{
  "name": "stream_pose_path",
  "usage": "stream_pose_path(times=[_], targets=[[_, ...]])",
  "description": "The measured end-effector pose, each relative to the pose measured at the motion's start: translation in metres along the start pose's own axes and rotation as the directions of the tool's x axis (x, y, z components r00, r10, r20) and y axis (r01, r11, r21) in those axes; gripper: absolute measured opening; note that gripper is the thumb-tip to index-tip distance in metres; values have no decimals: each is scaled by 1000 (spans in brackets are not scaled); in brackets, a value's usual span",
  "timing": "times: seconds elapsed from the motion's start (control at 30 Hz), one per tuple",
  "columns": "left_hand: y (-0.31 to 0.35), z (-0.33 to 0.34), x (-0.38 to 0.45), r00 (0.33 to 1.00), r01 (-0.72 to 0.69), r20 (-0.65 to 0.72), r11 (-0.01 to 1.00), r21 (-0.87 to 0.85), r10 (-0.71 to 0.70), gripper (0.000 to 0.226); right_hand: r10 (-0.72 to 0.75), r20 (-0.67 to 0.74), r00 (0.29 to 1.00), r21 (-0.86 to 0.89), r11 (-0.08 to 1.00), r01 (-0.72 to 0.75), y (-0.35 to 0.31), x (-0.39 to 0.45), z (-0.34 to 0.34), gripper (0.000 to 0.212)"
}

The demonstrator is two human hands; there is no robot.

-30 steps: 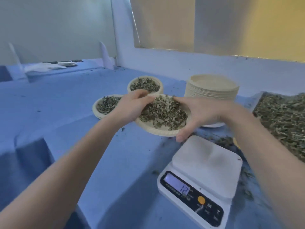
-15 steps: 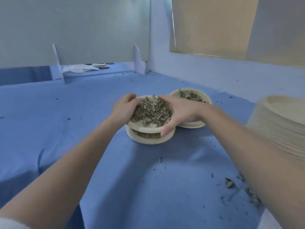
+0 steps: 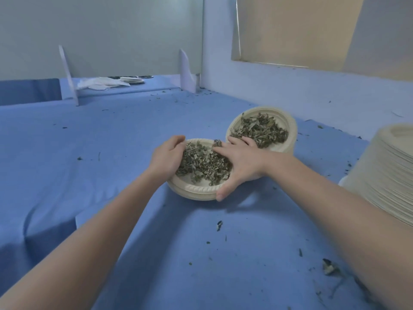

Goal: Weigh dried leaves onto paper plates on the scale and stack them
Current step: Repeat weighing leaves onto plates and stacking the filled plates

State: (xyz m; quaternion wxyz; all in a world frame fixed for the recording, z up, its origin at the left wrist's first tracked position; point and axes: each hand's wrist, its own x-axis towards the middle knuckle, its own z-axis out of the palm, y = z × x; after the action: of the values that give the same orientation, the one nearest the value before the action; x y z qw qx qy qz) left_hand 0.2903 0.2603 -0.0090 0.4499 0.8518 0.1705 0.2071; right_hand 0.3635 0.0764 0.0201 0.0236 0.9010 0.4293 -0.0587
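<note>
A paper plate (image 3: 196, 189) heaped with dried leaves (image 3: 203, 164) sits on top of another plate on the blue tablecloth (image 3: 89, 166). My left hand (image 3: 167, 158) curls over its left rim. My right hand (image 3: 242, 165) holds the right rim, fingers lying over the leaves and thumb against the front edge. Just behind stands a second stack of leaf-filled plates (image 3: 289, 130), touching my right hand's fingers. The scale is out of view.
A tall stack of empty paper plates (image 3: 388, 175) stands at the right edge. Loose leaf bits (image 3: 328, 267) litter the cloth near my right forearm. White upright dividers (image 3: 186, 71) and a wall close the back; white cloth and plates (image 3: 105, 82) lie beyond.
Both hands carried the filled plate leftward from above the scale and lowered it onto the other filled plate; it now rests there. The view swung left, so the scale left the frame.
</note>
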Motion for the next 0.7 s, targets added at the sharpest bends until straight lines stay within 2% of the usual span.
stream_pose_path(times=[0.13,0.2,0.3,0.37,0.47,0.6,0.7], targets=[[7,-8,-4,998,24,60,1000,-17,-23,41,5,-12,1000,72,997,-4,0,-8,-8,139],[11,-10,-8,996,23,84,999,37,-26,44,10,-34,999,118,993,-6,2,-15,-11,141],[20,-15,-17,999,9,48,998,63,-12,45,26,-31,999,189,982,-20,6,-28,-12,141],[30,-18,-24,998,-61,0,988,142,62,45,51,-19,999,250,967,-45,9,-37,-14,143],[54,-18,-38,983,-178,-13,960,214,185,45,53,-74,996,319,948,-27,8,-52,-21,140],[95,-1,-67,959,-277,103,948,154,264,48,45,-161,986,368,930,18,-3,-77,-35,137],[126,16,-91,931,-335,180,939,82,316,47,40,-217,975,408,912,53,-8,-108,-50,124]])
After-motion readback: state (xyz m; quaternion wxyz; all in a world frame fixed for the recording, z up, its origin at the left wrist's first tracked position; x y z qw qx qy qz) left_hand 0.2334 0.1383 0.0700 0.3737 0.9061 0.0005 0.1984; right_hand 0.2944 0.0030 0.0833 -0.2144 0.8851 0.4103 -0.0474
